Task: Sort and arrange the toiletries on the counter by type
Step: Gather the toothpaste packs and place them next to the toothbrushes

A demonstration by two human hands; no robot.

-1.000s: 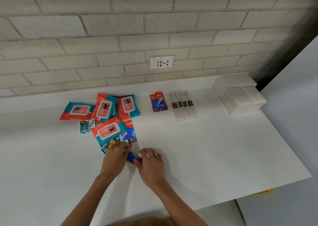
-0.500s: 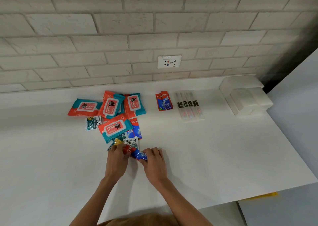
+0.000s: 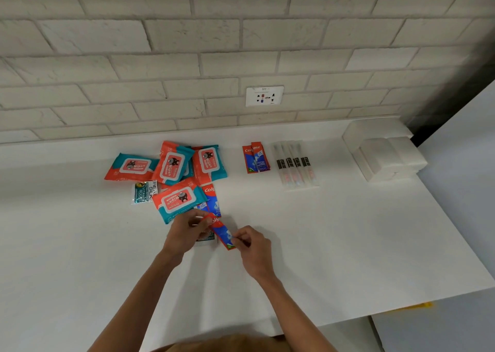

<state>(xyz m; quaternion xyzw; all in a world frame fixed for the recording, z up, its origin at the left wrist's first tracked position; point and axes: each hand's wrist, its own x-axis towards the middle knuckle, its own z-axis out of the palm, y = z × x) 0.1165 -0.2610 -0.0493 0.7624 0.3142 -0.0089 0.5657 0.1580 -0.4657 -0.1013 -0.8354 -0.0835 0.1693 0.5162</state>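
Both hands have drawn apart since a second ago, and the red-and-blue foil toothpaste sachet (image 3: 221, 231) now stretches slantwise between them, pulled out of the jumble. I see the left hand (image 3: 184, 233) pinching its red upper end and the right hand (image 3: 253, 247) pinching the lower end, thumb and fingers curled on the foil. Whether it rides clear of the white counter (image 3: 348, 244) or drags on it, I cannot tell. It sits left of the counter's middle, at the front of the pile. Under the left hand lies a dark green-and-white sachet (image 3: 207, 237), half hidden. Just behind, four teal-and-orange wet-wipe packs (image 3: 176, 199) overlap, with a second toothpaste sachet (image 3: 213, 199) tucked under the nearest pack's right side. A teal-and-white foil sachet (image 3: 143, 191) lies at the pile's left. Toward the back edge, right of the pile, two matching toothpaste sachets (image 3: 255, 158) lie side by side, then four clear-wrapped toothbrushes (image 3: 294, 166) in a row. Plain white blocks (image 3: 385, 153) fill the back right corner.
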